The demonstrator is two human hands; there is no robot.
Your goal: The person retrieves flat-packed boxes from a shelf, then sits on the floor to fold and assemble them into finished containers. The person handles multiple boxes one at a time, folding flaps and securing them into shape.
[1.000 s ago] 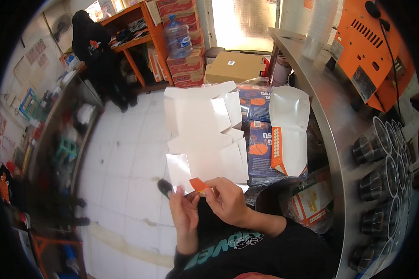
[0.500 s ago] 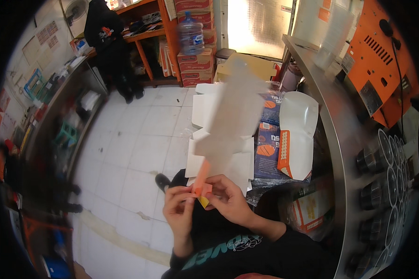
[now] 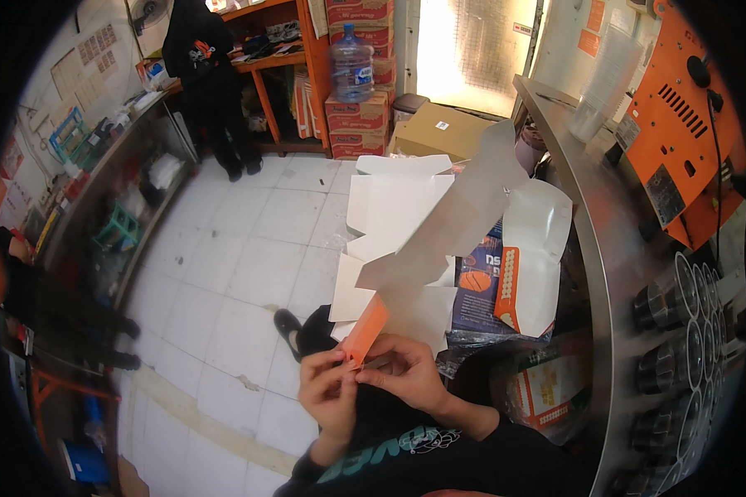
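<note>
A partly folded cardboard food box (image 3: 452,219) rises from my hands, its pale inner side up and its orange side wall (image 3: 366,331) near me. The fingers of my left hand (image 3: 327,393) pinch the near corner of that wall. My right hand (image 3: 408,373) grips the same corner from the other side, thumb toward the left fingers. Small flaps at the corner are mostly hidden by the fingertips. Beyond it, flat white box blanks (image 3: 398,203) lie stacked. To their right rests a half-folded box (image 3: 535,257) with an orange side, on dark blue printed packs (image 3: 479,277).
A steel counter (image 3: 593,240) runs along the right, bearing black-bottomed clear cups (image 3: 659,364) and an orange machine (image 3: 680,124). A water bottle (image 3: 352,66) stands on red cartons (image 3: 359,124). One person (image 3: 211,91) stands at the back left; another dark-clothed figure (image 3: 66,311) is at the left.
The held box has swung to the right at its far end and its orange wall shows more. My right fingers have closed in toward the left ones at the corner.
</note>
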